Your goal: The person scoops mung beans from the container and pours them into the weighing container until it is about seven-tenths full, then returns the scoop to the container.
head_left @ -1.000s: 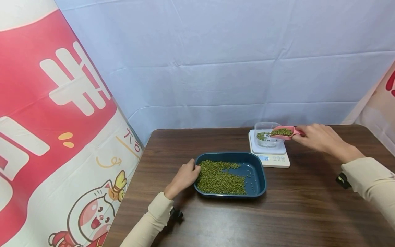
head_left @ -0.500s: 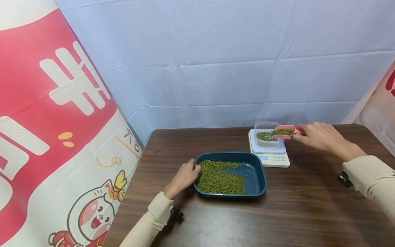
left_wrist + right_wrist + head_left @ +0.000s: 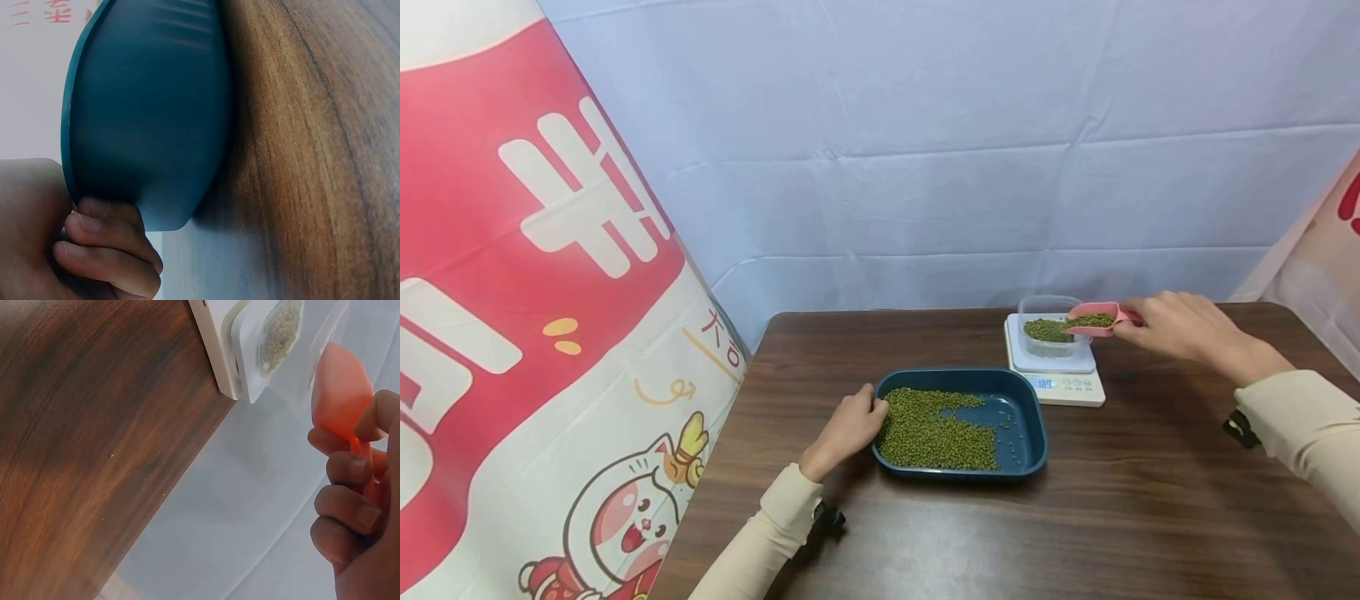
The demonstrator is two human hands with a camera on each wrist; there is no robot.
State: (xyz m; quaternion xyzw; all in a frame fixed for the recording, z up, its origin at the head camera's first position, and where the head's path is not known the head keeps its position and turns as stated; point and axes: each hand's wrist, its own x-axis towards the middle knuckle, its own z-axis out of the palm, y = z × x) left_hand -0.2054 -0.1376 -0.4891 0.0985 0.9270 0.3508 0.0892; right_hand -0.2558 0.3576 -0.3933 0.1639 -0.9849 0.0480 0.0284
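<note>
In the head view my left hand [image 3: 848,425] grips the left rim of a dark blue tray [image 3: 1019,417]. Green mung beans [image 3: 936,433] cover most of its floor, with the right end largely bare. The left wrist view has curled fingers [image 3: 109,250] at the tray's rim. My right hand [image 3: 1183,332] holds a pink scoop [image 3: 340,390] by its handle. More beans lie in the scoop, whose tip is over the right side of a clear plastic container [image 3: 1026,313]. Beans cover the container's bottom. Beneath it is a white kitchen scale [image 3: 1078,396] with a lit display.
Everything stands on a dark wood-grain table [image 3: 820,358]. A pale cloth [image 3: 880,200] hangs behind its back edge. At the left is a printed red and white banner [image 3: 467,208]. A few tiny specks lie on the table in the right wrist view.
The scoop has shifted slightly right and beans have run from it, so the container holds more. The digits on the scale's display have changed. My left hand and the tray stay put.
</note>
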